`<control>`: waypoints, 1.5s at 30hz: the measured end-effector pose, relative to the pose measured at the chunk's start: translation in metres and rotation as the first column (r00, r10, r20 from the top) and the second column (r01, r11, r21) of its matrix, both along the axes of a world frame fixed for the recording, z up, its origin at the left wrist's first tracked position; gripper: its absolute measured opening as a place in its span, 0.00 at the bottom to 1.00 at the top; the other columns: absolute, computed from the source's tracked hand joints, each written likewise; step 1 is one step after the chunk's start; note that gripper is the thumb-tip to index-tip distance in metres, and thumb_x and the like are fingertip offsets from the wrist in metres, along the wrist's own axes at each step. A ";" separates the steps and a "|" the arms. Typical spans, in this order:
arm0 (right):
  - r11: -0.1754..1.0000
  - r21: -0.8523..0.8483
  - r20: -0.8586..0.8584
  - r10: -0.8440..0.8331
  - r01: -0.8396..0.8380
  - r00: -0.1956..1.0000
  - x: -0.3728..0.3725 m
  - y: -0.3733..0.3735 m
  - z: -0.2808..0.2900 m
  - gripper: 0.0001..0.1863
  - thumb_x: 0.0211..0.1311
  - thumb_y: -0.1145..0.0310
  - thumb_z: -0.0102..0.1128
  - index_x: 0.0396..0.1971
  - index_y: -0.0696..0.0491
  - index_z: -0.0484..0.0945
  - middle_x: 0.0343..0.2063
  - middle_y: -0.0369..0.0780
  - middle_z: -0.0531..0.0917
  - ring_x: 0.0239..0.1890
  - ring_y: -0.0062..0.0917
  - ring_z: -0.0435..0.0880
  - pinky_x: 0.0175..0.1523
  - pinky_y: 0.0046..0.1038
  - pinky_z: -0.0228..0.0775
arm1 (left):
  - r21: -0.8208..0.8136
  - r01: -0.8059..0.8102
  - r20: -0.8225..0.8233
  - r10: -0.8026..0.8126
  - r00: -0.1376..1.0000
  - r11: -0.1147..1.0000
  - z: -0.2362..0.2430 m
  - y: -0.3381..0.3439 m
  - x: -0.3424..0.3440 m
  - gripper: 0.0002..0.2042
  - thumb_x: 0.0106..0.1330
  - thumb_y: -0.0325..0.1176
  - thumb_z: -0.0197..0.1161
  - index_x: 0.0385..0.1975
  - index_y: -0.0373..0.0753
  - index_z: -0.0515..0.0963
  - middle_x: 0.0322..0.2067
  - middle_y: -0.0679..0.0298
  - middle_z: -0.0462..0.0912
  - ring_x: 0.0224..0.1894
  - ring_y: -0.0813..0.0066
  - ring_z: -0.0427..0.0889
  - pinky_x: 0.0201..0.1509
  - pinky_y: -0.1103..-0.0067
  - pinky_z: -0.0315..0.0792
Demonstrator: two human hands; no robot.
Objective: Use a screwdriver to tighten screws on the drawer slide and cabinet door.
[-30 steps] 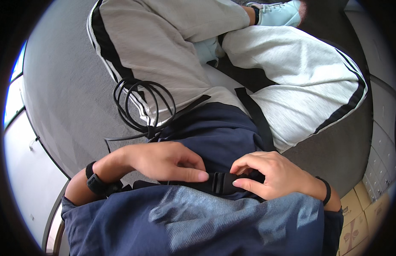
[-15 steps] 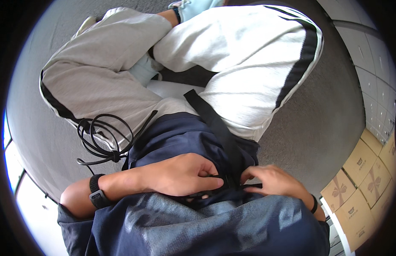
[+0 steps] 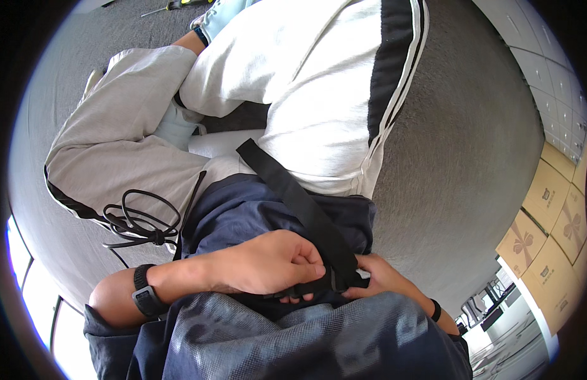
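At my waist my left hand (image 3: 281, 263) is closed on a black belt with a plastic buckle (image 3: 336, 280), its fingertips curled at the belt. My right hand (image 3: 379, 275) grips the same belt just right of the buckle, partly behind the dark blue shirt (image 3: 293, 335). A wide black strap (image 3: 274, 177) rises diagonally from between my hands over my light grey trousers (image 3: 319, 126), its free end on my lap. A coiled black cable (image 3: 157, 235) lies at my left thigh, beside a thinner dark strap.
I sit cross-legged on a grey floor (image 3: 458, 177), a pale shoe (image 3: 214, 22) showing. A yellow-black screwdriver (image 3: 176, 5) lies at the top. Cardboard boxes (image 3: 543, 196) and white lockers (image 3: 553, 88) line the right; chairs (image 3: 477, 304) show at lower right, bright windows at lower left.
The view has turned, bringing the screwdriver and chairs into sight. My hands have drawn together around the buckle, and the wide strap now rises out from between them.
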State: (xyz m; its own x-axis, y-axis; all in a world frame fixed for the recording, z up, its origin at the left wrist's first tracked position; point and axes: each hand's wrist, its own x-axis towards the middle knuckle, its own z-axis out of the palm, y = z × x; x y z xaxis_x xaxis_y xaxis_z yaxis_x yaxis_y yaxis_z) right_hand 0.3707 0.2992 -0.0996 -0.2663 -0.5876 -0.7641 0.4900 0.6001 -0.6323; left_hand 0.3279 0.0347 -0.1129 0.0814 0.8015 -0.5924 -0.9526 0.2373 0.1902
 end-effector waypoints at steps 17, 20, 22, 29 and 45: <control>0.924 -0.113 0.178 -0.342 0.364 0.923 -0.011 -0.054 0.009 0.15 0.60 0.62 0.62 0.20 0.56 0.75 0.17 0.34 0.76 0.19 0.15 0.69 0.25 0.23 0.61 | -0.229 -0.129 -0.055 0.119 0.991 0.965 0.051 -0.083 0.019 0.11 0.68 0.35 0.57 0.43 0.35 0.76 0.29 0.70 0.80 0.30 0.89 0.74 0.33 0.90 0.67; 0.976 -0.169 -0.145 0.117 -0.141 0.982 -0.040 -0.071 0.004 0.09 0.55 0.67 0.66 0.23 0.54 0.77 0.20 0.35 0.79 0.18 0.21 0.76 0.27 0.25 0.66 | -0.245 -0.143 -0.151 0.108 0.983 0.959 0.050 -0.096 0.019 0.10 0.68 0.36 0.56 0.41 0.36 0.76 0.29 0.70 0.79 0.29 0.90 0.73 0.30 0.90 0.67; 0.967 -0.162 -0.364 0.126 -0.195 0.923 -0.059 -0.081 0.008 0.08 0.53 0.68 0.67 0.27 0.54 0.78 0.25 0.36 0.81 0.23 0.25 0.79 0.31 0.27 0.70 | -0.310 -0.151 -0.132 0.115 0.985 0.939 0.040 -0.095 0.018 0.07 0.68 0.33 0.55 0.34 0.36 0.75 0.24 0.72 0.75 0.26 0.90 0.72 0.28 0.89 0.65; 0.862 -0.202 -0.774 0.151 -0.466 0.615 -0.082 -0.124 0.023 0.23 0.56 0.57 0.61 0.46 0.57 0.75 0.47 0.40 0.78 0.50 0.30 0.78 0.58 0.35 0.68 | -0.244 -0.393 -0.057 0.391 0.919 0.887 0.009 -0.087 0.010 0.10 0.69 0.35 0.52 0.32 0.35 0.75 0.17 0.72 0.72 0.13 0.86 0.67 0.16 0.87 0.60; 0.943 -0.193 -0.827 -0.008 -0.270 0.563 -0.057 -0.099 0.041 0.12 0.55 0.68 0.60 0.39 0.53 0.80 0.31 0.37 0.83 0.35 0.28 0.80 0.40 0.29 0.72 | -0.231 -0.377 -0.022 0.382 0.924 0.897 -0.009 -0.079 0.010 0.09 0.68 0.33 0.54 0.30 0.35 0.76 0.18 0.72 0.72 0.14 0.86 0.67 0.16 0.86 0.60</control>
